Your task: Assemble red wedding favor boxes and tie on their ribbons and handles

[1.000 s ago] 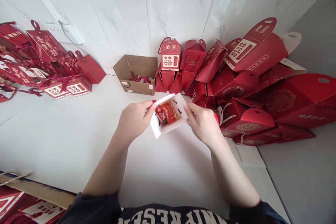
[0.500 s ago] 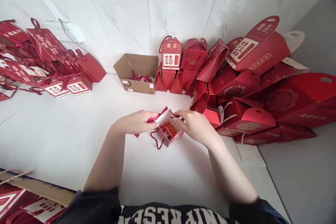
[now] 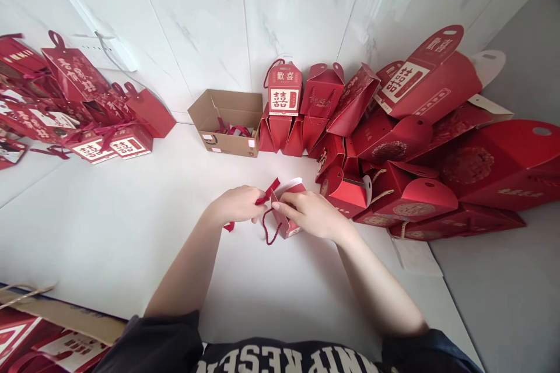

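A small red gift box (image 3: 292, 229) sits on the white table in front of me, with a dark red cord handle (image 3: 272, 241) looping from its left side. My right hand (image 3: 308, 213) covers the top of the box, its thumb and fingers pinching the box's upper left flap. A pale curved flap (image 3: 296, 181) sticks up behind that hand. To the left, my left hand (image 3: 240, 205) is closed on a red ribbon (image 3: 273, 185); one end points up right and another shows below the hand. The box's inside is hidden.
A cardboard box (image 3: 231, 144) holding red ribbons stands by the wall. Red gift boxes (image 3: 413, 196) are piled on the right. More decorated red boxes (image 3: 131, 143) lie at left. A carton of red bags (image 3: 65, 315) is at the lower left.
My right hand has moved left over the gift box, and its flaps are drawn together, hiding the contents. My left hand has come off the box's edge and keeps the ribbon.
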`<act>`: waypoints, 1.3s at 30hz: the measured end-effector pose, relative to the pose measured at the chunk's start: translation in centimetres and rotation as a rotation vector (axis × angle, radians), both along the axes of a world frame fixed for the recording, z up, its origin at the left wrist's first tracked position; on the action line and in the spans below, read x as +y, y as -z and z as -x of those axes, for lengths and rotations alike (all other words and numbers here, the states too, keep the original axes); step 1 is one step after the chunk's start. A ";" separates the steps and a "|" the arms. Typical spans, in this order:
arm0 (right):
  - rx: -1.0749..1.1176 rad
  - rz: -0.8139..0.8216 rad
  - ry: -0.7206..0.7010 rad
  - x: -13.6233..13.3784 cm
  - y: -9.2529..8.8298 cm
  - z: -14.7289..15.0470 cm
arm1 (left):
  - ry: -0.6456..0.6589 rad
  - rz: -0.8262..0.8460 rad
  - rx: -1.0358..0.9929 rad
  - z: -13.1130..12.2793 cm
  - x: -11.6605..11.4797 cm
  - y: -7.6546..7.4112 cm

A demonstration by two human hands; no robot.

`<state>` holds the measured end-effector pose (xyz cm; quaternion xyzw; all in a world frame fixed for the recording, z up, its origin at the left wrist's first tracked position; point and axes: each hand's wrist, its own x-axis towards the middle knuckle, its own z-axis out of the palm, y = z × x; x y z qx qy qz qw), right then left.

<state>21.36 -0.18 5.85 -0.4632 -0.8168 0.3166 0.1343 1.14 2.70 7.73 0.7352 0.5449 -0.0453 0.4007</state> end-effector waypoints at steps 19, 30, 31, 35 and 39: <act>-0.031 -0.045 -0.077 -0.5 -0.5 -0.6 | -0.183 -0.276 -0.001 0.2 0.1 0.1; -0.127 -0.094 -0.012 -0.3 -0.4 -2.4 | -0.161 -0.230 0.049 1.4 0.3 -0.9; -0.132 -0.094 0.007 -0.2 -0.4 -2.5 | -0.157 -0.215 0.042 1.5 0.3 -0.9; -0.188 -0.169 0.129 0.1 0.3 -1.9 | -0.117 -0.179 0.008 1.6 0.1 -0.9; -0.286 -0.277 0.110 0.4 1.2 -0.1 | -0.031 -0.233 0.012 0.8 -0.2 -0.7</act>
